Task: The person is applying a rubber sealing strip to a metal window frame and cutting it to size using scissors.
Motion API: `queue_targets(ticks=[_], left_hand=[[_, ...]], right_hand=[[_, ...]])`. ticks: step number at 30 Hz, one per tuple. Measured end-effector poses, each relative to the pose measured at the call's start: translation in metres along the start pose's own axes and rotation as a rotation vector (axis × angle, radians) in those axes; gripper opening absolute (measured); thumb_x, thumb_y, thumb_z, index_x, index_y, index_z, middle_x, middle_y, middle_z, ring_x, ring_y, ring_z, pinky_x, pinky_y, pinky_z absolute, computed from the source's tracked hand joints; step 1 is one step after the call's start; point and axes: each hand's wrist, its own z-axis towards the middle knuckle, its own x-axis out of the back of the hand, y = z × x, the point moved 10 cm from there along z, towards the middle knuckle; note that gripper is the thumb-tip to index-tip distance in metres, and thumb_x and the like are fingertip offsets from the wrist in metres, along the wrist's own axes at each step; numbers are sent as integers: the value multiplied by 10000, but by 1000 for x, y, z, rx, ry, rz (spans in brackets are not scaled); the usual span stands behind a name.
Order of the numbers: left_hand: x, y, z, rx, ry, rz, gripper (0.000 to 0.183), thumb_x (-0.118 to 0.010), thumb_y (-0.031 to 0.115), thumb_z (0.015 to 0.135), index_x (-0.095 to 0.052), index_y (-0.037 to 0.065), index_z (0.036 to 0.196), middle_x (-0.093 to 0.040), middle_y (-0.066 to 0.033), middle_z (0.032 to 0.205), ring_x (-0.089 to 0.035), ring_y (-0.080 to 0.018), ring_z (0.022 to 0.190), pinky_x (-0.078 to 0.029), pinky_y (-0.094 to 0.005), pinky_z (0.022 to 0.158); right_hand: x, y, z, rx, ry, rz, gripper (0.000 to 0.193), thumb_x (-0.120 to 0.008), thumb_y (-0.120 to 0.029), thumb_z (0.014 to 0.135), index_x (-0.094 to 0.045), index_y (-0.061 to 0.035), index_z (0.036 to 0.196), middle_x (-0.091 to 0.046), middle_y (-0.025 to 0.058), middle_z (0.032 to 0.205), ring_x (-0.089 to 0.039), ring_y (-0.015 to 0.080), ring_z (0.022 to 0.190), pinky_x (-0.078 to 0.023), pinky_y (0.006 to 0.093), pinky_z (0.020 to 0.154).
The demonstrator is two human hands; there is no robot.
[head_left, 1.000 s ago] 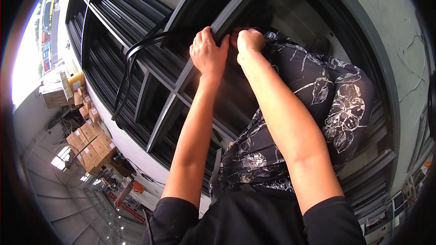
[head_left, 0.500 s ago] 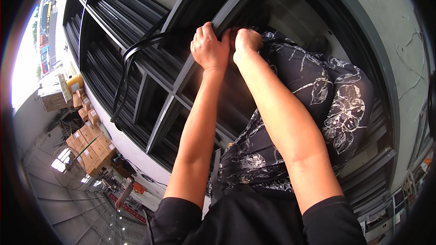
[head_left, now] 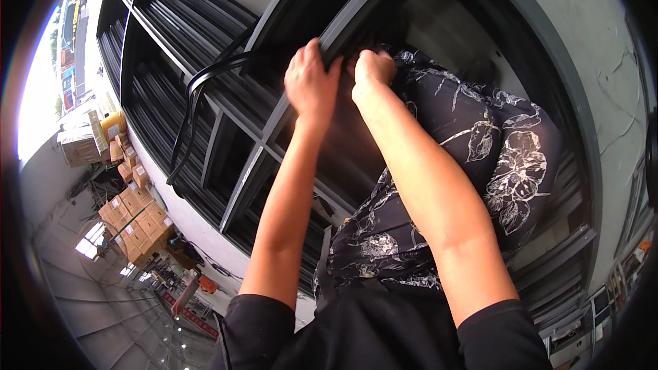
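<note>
My left hand (head_left: pixel 312 85) rests over a grey metal frame bar (head_left: pixel 353 10), its thumb spread away from the fingers and its fingertips slightly blurred. Close on its right is my right hand (head_left: pixel 373 68), curled with its fingers turned down and mostly hidden. What the right fingers hold, if anything, does not show. A flexible black strip (head_left: pixel 195 89) loops over the frame left of my left hand, and one end of it passes out of sight toward that hand. Dark patterned cloth (head_left: pixel 473 130) covers my legs beneath my right forearm.
Around me are dark metal frames, with many long black profiles (head_left: pixel 199 10) stacked below. Cardboard boxes (head_left: pixel 137 223) stand at the left, beyond the pale floor edge. Grey floor (head_left: pixel 596 20) with scattered bits lies at the right.
My left hand has shifted slightly left and down, apart from my right hand, and its forearm has swung left. The right hand stays nearly in place, still curled.
</note>
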Motion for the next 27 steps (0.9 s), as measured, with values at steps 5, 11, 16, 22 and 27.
queue_targets(ticks=[5,11,16,22,27], left_hand=[[9,-29,-24,36,-72,27,482,-729,266,759,-551,41,1146,-612,-136,1050,-589,-317,994,-470,-396,869],[13,-46,-41,-21,-204,32,538,-723,184,759,-496,20,1218,-588,-165,1115,-565,-347,1043,-457,-403,896],[12,-64,-46,68,-234,85,560,-722,185,744,-487,13,1223,-573,-167,1148,-554,-340,1070,-452,-405,901],[4,-23,-36,-46,-77,225,782,-772,278,668,-424,25,1322,-524,-136,1235,-494,-296,1163,-392,-405,969],[9,-6,-34,-194,50,262,833,-766,238,648,-399,14,1362,-495,-129,1302,-474,-283,1210,-379,-402,987]], right_hand=[[-1,15,22,26,46,-142,198,-441,2,812,-605,17,923,-641,102,815,-637,202,644,-547,331,603],[-3,28,22,-66,-13,-133,300,-470,-10,736,-643,74,966,-646,270,1034,-638,368,988,-498,383,879],[-6,11,1,-10,-50,-268,227,-459,3,752,-620,40,908,-644,187,923,-640,284,832,-515,353,750],[-12,22,9,-97,-192,-54,167,-462,-14,779,-599,-13,874,-646,105,821,-645,228,728,-524,349,664],[-14,19,-5,-195,-261,23,165,-515,-1,744,-620,-4,871,-638,99,812,-627,218,751,-502,327,690]])
